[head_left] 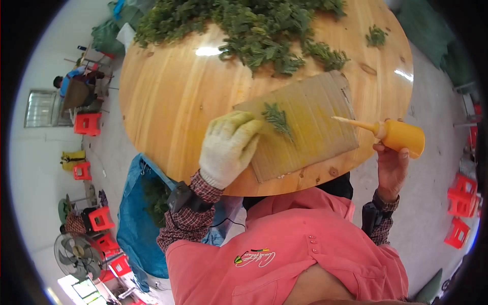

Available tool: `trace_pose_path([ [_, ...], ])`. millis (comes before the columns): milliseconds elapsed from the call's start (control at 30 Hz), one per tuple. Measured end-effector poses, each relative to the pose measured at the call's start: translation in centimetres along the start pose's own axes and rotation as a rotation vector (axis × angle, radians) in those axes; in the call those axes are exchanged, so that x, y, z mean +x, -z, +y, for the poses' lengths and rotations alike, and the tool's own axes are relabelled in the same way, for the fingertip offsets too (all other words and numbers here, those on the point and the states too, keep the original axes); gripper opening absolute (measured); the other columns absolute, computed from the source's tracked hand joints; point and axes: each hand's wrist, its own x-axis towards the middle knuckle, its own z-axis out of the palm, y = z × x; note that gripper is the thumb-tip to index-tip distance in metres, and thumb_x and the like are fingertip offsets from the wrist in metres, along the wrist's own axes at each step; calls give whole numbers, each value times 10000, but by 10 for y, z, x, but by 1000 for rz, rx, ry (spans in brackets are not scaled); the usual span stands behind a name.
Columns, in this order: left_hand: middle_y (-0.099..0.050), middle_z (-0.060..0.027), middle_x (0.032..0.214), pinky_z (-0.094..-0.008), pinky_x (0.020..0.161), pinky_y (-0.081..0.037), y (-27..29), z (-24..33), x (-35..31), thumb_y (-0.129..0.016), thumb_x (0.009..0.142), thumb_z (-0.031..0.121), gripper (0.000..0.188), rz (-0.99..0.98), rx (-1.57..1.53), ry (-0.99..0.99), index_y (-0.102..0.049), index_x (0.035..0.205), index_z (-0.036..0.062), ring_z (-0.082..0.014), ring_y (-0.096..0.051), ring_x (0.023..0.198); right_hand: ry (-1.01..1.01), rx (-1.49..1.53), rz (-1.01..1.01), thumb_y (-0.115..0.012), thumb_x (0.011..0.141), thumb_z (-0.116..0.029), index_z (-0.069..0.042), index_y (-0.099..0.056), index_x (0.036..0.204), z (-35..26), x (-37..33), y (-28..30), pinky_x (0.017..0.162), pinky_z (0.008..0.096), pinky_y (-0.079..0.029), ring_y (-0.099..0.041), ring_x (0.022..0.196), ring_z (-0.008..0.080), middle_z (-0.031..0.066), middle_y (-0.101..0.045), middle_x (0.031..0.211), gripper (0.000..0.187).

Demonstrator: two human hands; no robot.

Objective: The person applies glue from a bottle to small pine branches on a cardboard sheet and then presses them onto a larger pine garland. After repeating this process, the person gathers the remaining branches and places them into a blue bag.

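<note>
My left hand (229, 147), in a white knit glove with yellow-stained fingers, rests over the left part of a cardboard sheet (315, 122). Its fingers are bent and held together; whatever may be under their tips is hidden. Just right of those fingertips a small green artificial sprig (276, 118) lies on the cardboard, stem toward me. Bare and closed, my right hand (392, 168) grips an orange squeeze bottle (404, 138) near the table's right edge. The bottle is tipped on its side, its long pale nozzle pointing left above the cardboard's right edge. Yellow smears mark the cardboard.
A big heap of green sprigs (254, 28) covers the far part of the round wooden table (168, 96); one small sprig (376, 36) lies apart at far right. Left of me hangs a blue bag (134, 218) with greenery inside. Red stools, a fan (77, 252) and seated people stand around.
</note>
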Motion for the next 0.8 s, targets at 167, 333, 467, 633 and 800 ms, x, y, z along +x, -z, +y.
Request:
trace_pose_path([
  [167, -634, -69, 1128, -420, 935, -471, -5, 4, 6, -716, 784, 94, 314, 1, -1, 19, -659, 1092, 111, -285, -598, 1101, 3, -233, -89, -712, 894, -440, -53, -319, 1488, -5, -10, -16, 892, 358, -511, -561, 1201, 249, 191, -430, 1482, 810],
  [333, -620, -79, 1152, -432, 956, -463, -25, 21, 14, -705, 794, 100, 336, -101, 15, -77, -656, 1126, 113, -290, -587, 1119, 41, -257, -198, -759, 823, -523, -43, -343, 1440, -8, -11, -36, 927, 374, -523, -574, 1198, 275, 205, -461, 1439, 886],
  [467, -609, -90, 1163, -439, 978, -454, -35, 24, 15, -695, 801, 102, 354, -156, 7, -69, -653, 1151, 120, -292, -578, 1134, 61, -438, -86, -782, 770, -582, -32, -373, 1371, -7, -19, -61, 954, 407, -520, -596, 1175, 297, 225, -502, 1376, 912],
  [633, -593, -101, 1195, -448, 988, -448, -36, 26, 15, -694, 798, 101, 378, -168, 14, -54, -653, 1171, 142, -307, -568, 1153, 232, -611, -118, -833, 723, -550, 2, -421, 1290, -5, -17, -76, 951, 425, -515, -615, 1148, 334, 254, -579, 1248, 892],
  [800, -555, -128, 1278, -486, 1024, -420, -33, 30, 18, -722, 789, 126, 400, -154, 66, 16, -657, 1181, 168, -357, -512, 1231, 420, -882, -301, -765, 753, -638, 12, -400, 1270, -1, -11, -78, 964, 409, -500, -611, 1147, 331, 258, -599, 1223, 907],
])
